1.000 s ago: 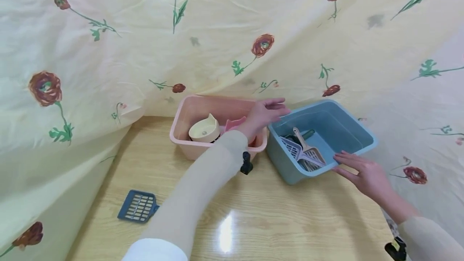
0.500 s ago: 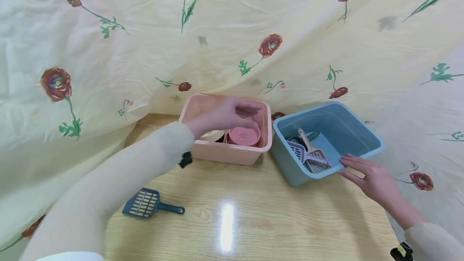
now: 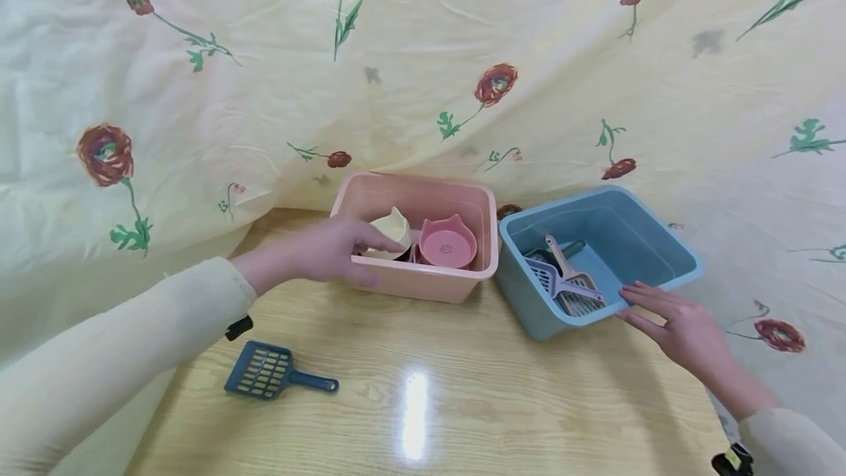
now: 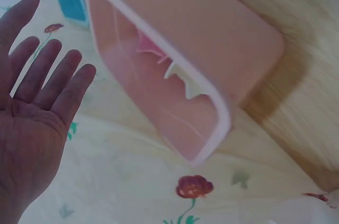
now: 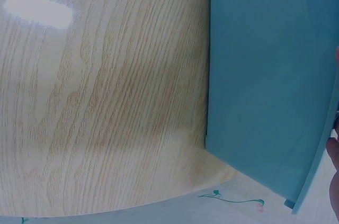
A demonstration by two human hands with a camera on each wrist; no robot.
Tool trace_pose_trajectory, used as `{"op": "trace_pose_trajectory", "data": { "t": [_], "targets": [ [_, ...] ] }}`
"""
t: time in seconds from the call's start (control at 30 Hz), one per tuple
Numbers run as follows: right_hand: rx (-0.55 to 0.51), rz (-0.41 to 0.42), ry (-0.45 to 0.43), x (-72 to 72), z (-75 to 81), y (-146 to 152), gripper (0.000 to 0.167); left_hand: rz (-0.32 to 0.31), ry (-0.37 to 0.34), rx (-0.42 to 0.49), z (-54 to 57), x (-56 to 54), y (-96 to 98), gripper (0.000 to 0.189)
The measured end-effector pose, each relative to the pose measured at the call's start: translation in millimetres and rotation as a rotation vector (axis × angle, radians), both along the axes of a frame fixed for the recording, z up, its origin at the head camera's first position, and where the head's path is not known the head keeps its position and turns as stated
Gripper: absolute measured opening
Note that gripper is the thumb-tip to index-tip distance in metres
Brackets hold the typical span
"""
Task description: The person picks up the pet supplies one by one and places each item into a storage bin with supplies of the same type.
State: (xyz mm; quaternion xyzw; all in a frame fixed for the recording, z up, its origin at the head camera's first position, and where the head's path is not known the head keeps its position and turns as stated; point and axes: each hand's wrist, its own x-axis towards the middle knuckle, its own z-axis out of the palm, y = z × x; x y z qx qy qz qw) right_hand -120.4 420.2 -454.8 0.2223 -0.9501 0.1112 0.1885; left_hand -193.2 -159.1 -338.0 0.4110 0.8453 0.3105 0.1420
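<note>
My left hand (image 3: 330,250), blurred in the head view, hovers at the front left of the pink bin (image 3: 423,287). In the left wrist view its fingers (image 4: 50,70) are spread and hold nothing. Inside the bin sit a cream cat-eared bowl (image 3: 394,226), partly hidden by the hand, and a pink cat-eared bowl (image 3: 448,242) with a paw print. My right hand (image 3: 681,322) holds the front rim of the blue bin (image 3: 542,314), fingers over the edge and thumb outside. In that bin lie a lilac litter scoop (image 3: 562,285), a beige scoop (image 3: 568,267) and a dark green handle (image 3: 573,248).
A navy litter scoop (image 3: 264,372) lies on the wooden table (image 3: 463,388) at the left front, its handle pointing right. Behind both bins hangs a flowered cloth (image 3: 410,57), which also borders the table at the left and right.
My left hand has moved left from above the gap between the bins, across the pink bin to its front left, uncovering the pink bowl. The right hand stays at the blue rim.
</note>
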Motion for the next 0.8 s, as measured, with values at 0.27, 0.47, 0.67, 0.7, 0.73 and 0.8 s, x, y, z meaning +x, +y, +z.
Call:
{"op": "trace_pose_trajectory", "data": {
  "t": [0.27, 0.47, 0.67, 0.7, 0.73, 0.8],
  "targets": [
    [0.000, -0.015, -0.018, 3.2, -0.6, 0, 0.047, -0.015, 0.035, -0.179, -27.8, 24.1, -24.7, 0.052],
    [0.003, -0.007, 0.001, 2.3, -1.4, -1, 0.047, -0.027, -0.013, -0.314, -65.1, 33.6, -43.2, 0.056],
    [-0.009, 0.027, 0.023, -0.9, -3.0, -1, 0.045, -0.020, -0.107, -0.386, -91.6, 41.4, -53.5, 0.058],
    [-0.007, 0.027, 0.028, -1.4, -3.1, -1, 0.045, -0.014, -0.119, -0.393, -94.9, 42.5, -54.8, 0.059],
    [-0.006, 0.030, 0.035, -2.1, -3.1, 0, 0.045, -0.010, -0.127, -0.400, -97.8, 43.5, -56.3, 0.059],
    [-0.007, 0.033, 0.043, -3.4, -2.8, 0, 0.045, -0.006, -0.131, -0.403, -104.2, 45.8, -59.8, 0.059]
  ]
}}
